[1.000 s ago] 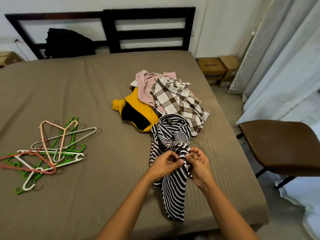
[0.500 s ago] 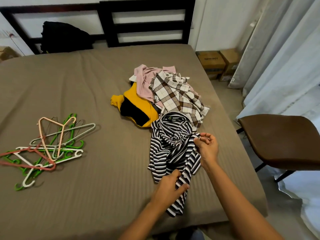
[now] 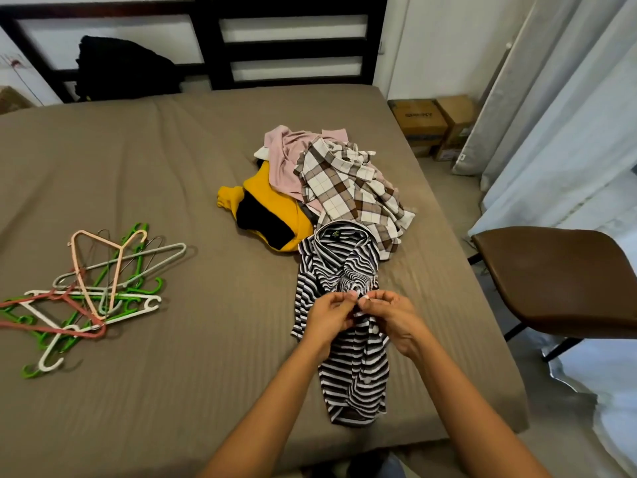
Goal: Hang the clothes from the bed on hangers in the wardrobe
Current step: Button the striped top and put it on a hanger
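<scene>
Your left hand (image 3: 329, 313) and right hand (image 3: 389, 313) pinch the striped shirt (image 3: 348, 339): light, limp, likely stretchy; take it at the shoulders.

A black slatted headboard (image 3: 293, 46) stands against a white wall (image 3: 441, 46) behind the taupe-sheeted bed (image 3: 138, 167). Pale curtains (image 3: 568, 132) hang at the right, two cardboard boxes (image 3: 422, 120) on the floor (image 3: 444, 188) beside them, a brown chair (image 3: 558, 274) nearer

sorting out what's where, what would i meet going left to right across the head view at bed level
hangers → yellow and black garment → left hand → right hand, both pinching the striped shirt → brown chair
</scene>
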